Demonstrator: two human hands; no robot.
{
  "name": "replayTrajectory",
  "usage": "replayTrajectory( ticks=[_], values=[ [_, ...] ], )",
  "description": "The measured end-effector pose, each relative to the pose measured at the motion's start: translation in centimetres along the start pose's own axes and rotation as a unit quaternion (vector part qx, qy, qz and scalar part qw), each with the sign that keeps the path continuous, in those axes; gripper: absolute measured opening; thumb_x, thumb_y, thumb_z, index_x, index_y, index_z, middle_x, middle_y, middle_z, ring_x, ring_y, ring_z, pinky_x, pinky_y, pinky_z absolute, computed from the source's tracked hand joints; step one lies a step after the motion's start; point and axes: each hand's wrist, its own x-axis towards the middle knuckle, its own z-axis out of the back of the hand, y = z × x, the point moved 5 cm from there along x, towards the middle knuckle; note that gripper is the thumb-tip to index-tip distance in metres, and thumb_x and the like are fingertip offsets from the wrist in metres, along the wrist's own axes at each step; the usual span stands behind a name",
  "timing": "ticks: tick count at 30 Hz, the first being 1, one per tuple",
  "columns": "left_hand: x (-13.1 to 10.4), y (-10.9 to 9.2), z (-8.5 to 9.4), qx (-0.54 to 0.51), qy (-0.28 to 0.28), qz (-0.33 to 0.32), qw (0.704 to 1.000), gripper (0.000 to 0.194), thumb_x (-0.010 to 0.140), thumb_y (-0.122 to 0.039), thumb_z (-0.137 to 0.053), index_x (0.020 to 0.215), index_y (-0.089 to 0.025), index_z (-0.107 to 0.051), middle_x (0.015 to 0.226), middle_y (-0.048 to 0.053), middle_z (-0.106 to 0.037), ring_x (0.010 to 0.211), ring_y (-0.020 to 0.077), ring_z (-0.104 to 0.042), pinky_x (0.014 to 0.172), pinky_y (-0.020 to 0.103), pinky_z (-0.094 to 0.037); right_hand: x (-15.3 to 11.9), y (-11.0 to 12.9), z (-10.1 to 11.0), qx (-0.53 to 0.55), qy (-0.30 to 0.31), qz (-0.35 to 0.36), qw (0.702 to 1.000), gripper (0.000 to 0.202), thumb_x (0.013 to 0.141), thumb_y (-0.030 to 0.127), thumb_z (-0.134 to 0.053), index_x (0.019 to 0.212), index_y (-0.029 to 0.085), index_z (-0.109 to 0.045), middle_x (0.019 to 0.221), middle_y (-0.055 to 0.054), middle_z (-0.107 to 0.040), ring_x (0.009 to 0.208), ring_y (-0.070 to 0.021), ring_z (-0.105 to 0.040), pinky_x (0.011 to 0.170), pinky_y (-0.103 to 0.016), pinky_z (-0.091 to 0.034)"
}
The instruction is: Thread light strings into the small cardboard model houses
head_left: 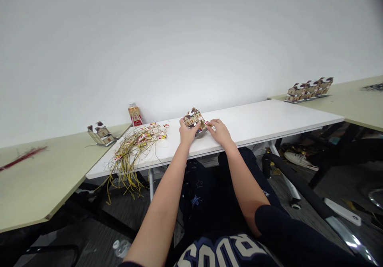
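Above the white table (269, 119), my left hand (188, 134) is closed around a small beige and brown model house (193, 118), its peaked roof pieces pointing up. My right hand (220, 132) is at the house's right side, its fingers pinching a small red, white and yellow piece (206, 123). Whether that piece touches the house is too small to tell. To the left lies a tangled pile of yellowish cords (128, 155) with similar red, white and yellow pieces among them; many cord ends hang over the table's front edge.
A similar house (101, 135) stands on the left table (54, 179), near red strands (24, 158). A red and tan package (135, 115) is against the wall. Several houses (309, 91) stand in a row at the right. A plastic bottle (122, 248) lies on the floor.
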Motion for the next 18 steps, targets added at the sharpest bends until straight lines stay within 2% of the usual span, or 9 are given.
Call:
replayTrajectory(
  ticks=[6,13,18],
  values=[
    [0.1,0.1,0.0,0.005,0.002,-0.003,1.000,0.070,0.067,-0.039,-0.083,0.125,-0.022,-0.046,0.112,0.009,-0.070,0.103,0.0224,-0.068,0.096,0.038,-0.052,-0.1,0.3,0.6,0.013,0.025,-0.047,0.998,0.020,0.092,0.031,-0.060,0.106,0.024,-0.073,0.114,-0.006,-0.068,0.109,-0.0196,-0.061,0.098,-0.033,-0.047],
    [0.0,0.1,0.0,0.010,0.000,0.004,1.000,0.071,0.067,-0.038,-0.083,0.126,-0.022,-0.046,0.113,0.010,-0.070,0.102,0.0220,-0.068,0.094,0.036,-0.053,0.0,0.6,0.1,0.043,-0.034,-0.083,0.995,0.020,0.089,0.031,-0.062,0.103,0.021,-0.073,0.115,-0.007,-0.069,0.109,-0.0198,-0.062,0.096,-0.033,-0.047],
    [0.1,0.1,0.0,0.022,0.000,0.004,1.000,0.073,0.067,-0.039,-0.083,0.127,-0.021,-0.046,0.113,0.011,-0.070,0.103,0.0226,-0.068,0.093,0.036,-0.053,0.0,0.6,-0.7,0.040,-0.026,-0.120,0.992,0.021,0.090,0.030,-0.061,0.104,0.021,-0.074,0.115,-0.006,-0.071,0.110,-0.0191,-0.063,0.099,-0.032,-0.046]
  ],
)
